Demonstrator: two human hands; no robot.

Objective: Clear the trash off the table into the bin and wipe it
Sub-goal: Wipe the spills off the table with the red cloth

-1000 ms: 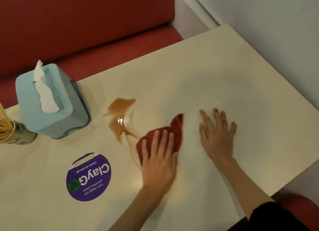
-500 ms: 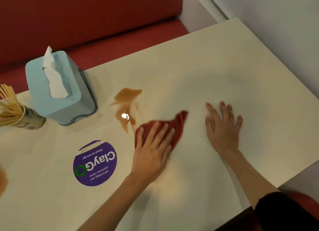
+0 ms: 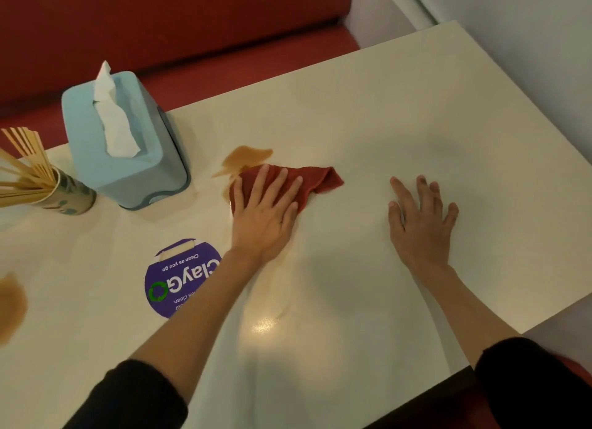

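A red cloth (image 3: 315,180) lies on the cream table (image 3: 368,124), partly over a brown liquid spill (image 3: 245,157). My left hand (image 3: 264,215) presses flat on the cloth with straight, spread fingers. My right hand (image 3: 421,222) rests flat on the bare tabletop to the right, fingers spread, holding nothing. Another brown spill (image 3: 11,305) shows at the left edge. No bin is in view.
A light blue tissue box (image 3: 128,153) stands at the back left, beside a cup of wooden sticks (image 3: 69,196). A round purple sticker (image 3: 179,279) sits under my left forearm. A red bench (image 3: 208,60) runs behind the table; a wall is on the right.
My left hand has pushed the red cloth up and to the left onto the brown spill, covering most of it. My right hand has stayed flat on the table.
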